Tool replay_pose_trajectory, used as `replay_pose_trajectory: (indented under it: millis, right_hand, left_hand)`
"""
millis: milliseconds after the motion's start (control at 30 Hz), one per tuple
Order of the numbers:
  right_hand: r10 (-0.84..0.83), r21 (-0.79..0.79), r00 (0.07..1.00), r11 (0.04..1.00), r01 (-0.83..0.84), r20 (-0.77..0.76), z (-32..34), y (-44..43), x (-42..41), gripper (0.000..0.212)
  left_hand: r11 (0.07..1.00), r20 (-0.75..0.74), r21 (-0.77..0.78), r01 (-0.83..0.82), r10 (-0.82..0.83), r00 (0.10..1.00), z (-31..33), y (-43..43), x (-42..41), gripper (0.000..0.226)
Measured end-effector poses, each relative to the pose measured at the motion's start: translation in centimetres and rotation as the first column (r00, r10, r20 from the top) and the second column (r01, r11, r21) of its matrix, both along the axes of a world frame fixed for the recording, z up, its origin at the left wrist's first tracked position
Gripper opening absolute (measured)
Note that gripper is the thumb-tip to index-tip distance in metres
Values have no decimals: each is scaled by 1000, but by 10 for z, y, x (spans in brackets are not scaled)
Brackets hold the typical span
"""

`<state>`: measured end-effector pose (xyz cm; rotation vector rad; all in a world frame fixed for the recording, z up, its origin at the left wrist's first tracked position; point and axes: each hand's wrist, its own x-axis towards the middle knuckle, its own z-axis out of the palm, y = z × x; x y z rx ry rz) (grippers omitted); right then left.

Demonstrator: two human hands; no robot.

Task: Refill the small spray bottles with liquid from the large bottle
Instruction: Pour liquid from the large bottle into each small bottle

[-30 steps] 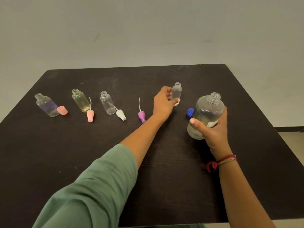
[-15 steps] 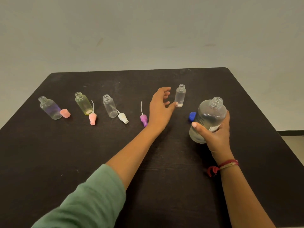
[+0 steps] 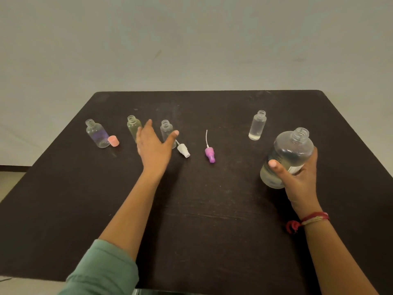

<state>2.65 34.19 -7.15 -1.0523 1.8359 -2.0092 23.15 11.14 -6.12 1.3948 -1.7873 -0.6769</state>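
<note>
On the dark table (image 3: pixel 212 231) the right hand (image 3: pixel 302 182) wraps the heavy-looking large bottle (image 3: pixel 293 150), the empty left hand (image 3: pixel 153 150) spread beside a light, tippy small bottle (image 3: pixel 166 129) at eleven o'clock, best gripped mid-body.

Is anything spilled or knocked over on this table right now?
No spill shows. Only the large bottle is askew, open and tilted in the right hand. A white spray top and a purple spray top lie loose.

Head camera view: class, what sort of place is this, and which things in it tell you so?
Probably a plain indoor room used as a workspace: a dark table, a blank pale wall behind it, and uncapped small spray bottles and a large bottle.
</note>
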Motion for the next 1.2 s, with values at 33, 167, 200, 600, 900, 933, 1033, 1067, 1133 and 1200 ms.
replay_pose_trajectory:
  millis: [33,167,200,600,900,933,1033,1067,1133,1200]
  right_hand:
    - [1,0,1000,1000,-1,-1,0,0,0,73]
    - [-6,2,1000,1000,6,-9,1,-1,0,74]
    - [-9,2,1000,1000,9,-12,0,-1,-1,74]
    - [-7,-14,1000,1000,7,-15,0,-1,-1,73]
    - [-16,-10,997,1000,15,-74,-1,0,2,65]
    - [-7,-8,997,1000,6,-80,0,-1,4,64]
    - [19,11,997,1000,-18,-78,2,-5,11,67]
    - [26,20,996,1000,-24,-83,3,-7,13,68]
    - [37,47,994,998,-32,-105,6,-10,18,71]
    - [48,83,993,996,-39,-111,8,-12,22,75]
  left_hand:
    - [1000,6,3,13,-13,1000,-2,-4,-1,79]
    - [997,-35,-78,26,-29,999,-5,-9,-7,50]
    - [996,-51,-87,30,-34,998,-5,-8,-9,45]
    - [993,-244,-110,50,-75,967,12,21,6,37]
    - [954,-458,0,299,-266,848,7,68,21,23]
    - [931,-527,60,361,-278,803,8,73,16,25]
    - [844,-584,169,508,-330,742,-1,80,4,25]
    - [811,-593,169,560,-370,715,-2,85,1,24]
    - [746,-589,144,651,-464,662,-3,92,2,23]
    - [685,-584,125,718,-534,611,-7,92,4,25]
